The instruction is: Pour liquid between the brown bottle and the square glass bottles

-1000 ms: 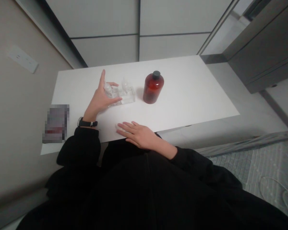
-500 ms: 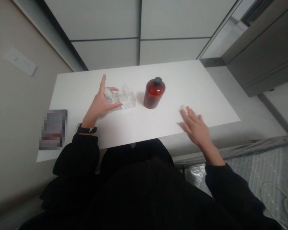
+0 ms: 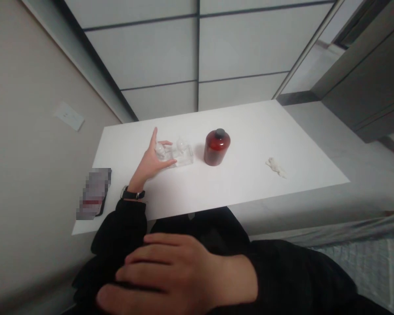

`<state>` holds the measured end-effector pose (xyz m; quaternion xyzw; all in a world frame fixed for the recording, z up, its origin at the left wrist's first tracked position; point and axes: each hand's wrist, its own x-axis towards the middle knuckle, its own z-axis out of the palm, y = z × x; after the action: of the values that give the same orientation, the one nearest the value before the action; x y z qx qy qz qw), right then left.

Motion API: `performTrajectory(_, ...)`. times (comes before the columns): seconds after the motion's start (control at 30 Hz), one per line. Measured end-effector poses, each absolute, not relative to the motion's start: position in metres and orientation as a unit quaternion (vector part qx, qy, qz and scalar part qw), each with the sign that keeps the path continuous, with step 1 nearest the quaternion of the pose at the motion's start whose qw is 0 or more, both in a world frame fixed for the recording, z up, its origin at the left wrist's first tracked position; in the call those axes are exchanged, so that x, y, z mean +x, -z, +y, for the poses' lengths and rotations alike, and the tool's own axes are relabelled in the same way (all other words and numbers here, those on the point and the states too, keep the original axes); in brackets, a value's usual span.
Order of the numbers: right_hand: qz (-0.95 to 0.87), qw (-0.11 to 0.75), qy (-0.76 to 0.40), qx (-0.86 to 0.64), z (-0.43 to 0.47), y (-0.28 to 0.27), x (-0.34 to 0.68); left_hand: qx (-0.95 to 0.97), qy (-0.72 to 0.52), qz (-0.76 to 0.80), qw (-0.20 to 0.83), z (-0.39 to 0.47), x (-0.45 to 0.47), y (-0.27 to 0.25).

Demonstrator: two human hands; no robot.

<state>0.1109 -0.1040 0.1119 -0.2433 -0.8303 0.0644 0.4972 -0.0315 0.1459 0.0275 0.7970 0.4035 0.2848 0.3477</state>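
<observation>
My left hand, with a dark watch at the wrist, grips the left end of a clear glass container on the white table. Its thumb lies along the near side, other fingers reach behind, and one finger points up. Two rounded clear tops rise from the container. Just right of it stands an upright reddish-brown bottle with a black cap. My right hand is close to the camera over my lap, back up, fingers stretched and slightly apart; its palm is hidden, and no object shows in it.
A small crumpled white piece, perhaps tissue, lies on the right of the white table. A blurred-out flat item is at the left edge. A wall with a socket borders the left, panelled doors the back.
My right hand has left the crumpled white piece at the right of the table and swung back toward my body. The view has tilted up; my left hand keeps its place at the container.
</observation>
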Motion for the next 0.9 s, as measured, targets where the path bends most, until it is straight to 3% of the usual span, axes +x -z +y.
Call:
performTrajectory(0.2, -0.771, 0.592, -0.021, -0.232, -0.115, -0.022, 0.051, 0.789, -0.289, 0.406, 0.36, 0.146, -0.032, -0.024)
performTrajectory(0.33, -0.686, 0.666, -0.064, -0.286, -0.1, -0.014, 0.072, 0.785, -0.291, 0.407, 0.364, 0.146, -0.031, -0.022)
performTrajectory(0.47, -0.636, 0.637, -0.069, -0.43, -0.065, -0.047, 0.137, 0.784, -0.3, 0.406, 0.361, 0.146, -0.032, -0.021)
performTrajectory(0.63, -0.586, 0.601, 0.061, -0.54, -0.002, -0.075, 0.233, 0.782, -0.304, 0.407, 0.362, 0.144, -0.032, -0.021)
performTrajectory(0.77, -0.59, 0.567, -0.033, -0.574, 0.041, -0.06, 0.265, 0.779, -0.304, 0.405, 0.37, 0.143, -0.032, -0.02)
performTrajectory(0.9, -0.572, 0.598, -0.082, -0.555, 0.057, -0.035, 0.256, 0.778, -0.306, 0.401, 0.375, 0.142, -0.034, -0.019)
